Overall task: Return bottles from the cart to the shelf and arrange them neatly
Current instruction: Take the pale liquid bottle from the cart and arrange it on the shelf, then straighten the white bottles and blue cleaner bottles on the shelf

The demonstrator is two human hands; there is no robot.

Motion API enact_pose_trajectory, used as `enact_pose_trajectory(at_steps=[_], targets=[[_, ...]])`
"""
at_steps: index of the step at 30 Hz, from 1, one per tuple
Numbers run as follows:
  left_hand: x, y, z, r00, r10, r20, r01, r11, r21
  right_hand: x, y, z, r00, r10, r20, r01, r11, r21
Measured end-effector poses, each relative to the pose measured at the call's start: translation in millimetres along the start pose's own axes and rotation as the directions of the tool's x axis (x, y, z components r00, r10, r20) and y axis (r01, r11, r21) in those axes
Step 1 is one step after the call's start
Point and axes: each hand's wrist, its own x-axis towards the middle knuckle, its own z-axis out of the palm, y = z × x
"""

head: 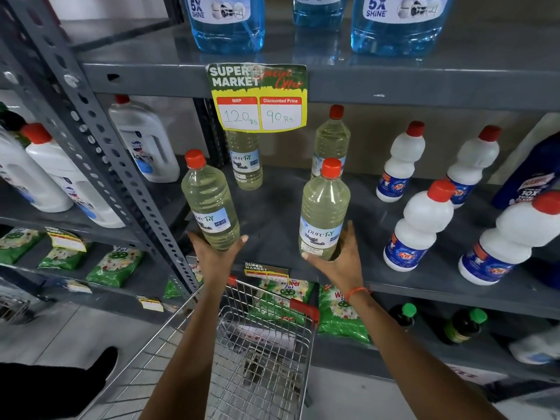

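Observation:
Two clear bottles of pale yellow liquid with red caps stand at the front of the grey shelf (272, 216). My left hand (212, 253) cups the base of the left bottle (209, 204), which tilts left. My right hand (339, 259) grips the base of the right bottle (324, 207), which stands upright. Two more such bottles stand behind: one (245, 162) partly hidden by the price tag, the other (331, 137) behind the right bottle. The wire cart (260, 359) sits below my arms and looks empty of bottles.
White bottles with red caps (418, 225) line the shelf to the right. A yellow price tag (260, 98) hangs from the upper shelf, where blue jugs (227, 22) stand. White jugs (142, 140) fill the left bay past the perforated post (100, 140). Green packets (115, 265) lie below.

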Motion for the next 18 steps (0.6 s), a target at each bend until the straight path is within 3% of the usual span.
enact_pose_trajectory(at_steps=[2,5,8,11,14,18], targets=[[-29.3,10.4,8.7,0.997,0.043,-0.058,-0.045,0.998,-0.034,-14.9,-3.7,-8.4,0.991,-0.080,-0.106,0.077,0.997,-0.025],[-85.7,35.6,39.4,0.970,0.227,-0.087,-0.234,0.968,-0.085,-29.9,-14.8,-29.3,0.920,-0.277,-0.276,0.266,0.961,-0.080],[-149.8,63.5,90.5,0.868,0.496,-0.028,-0.495,0.858,-0.135,-34.7,-27.3,-63.3,0.859,-0.370,-0.354,0.351,0.929,-0.120],[-199.8,80.9,146.7,0.775,0.625,0.094,-0.602,0.776,-0.188,-44.2,-20.8,-105.1,0.817,-0.407,-0.407,0.372,0.913,-0.165],[-220.2,77.2,197.2,0.792,0.575,0.205,-0.544,0.817,-0.192,-52.1,7.6,-153.1,0.793,-0.340,-0.506,0.293,0.940,-0.172],[-217.7,62.7,240.8,0.896,0.291,0.335,-0.289,0.956,-0.058,-42.2,61.4,-213.8,0.770,-0.109,-0.629,0.009,0.987,-0.159]])
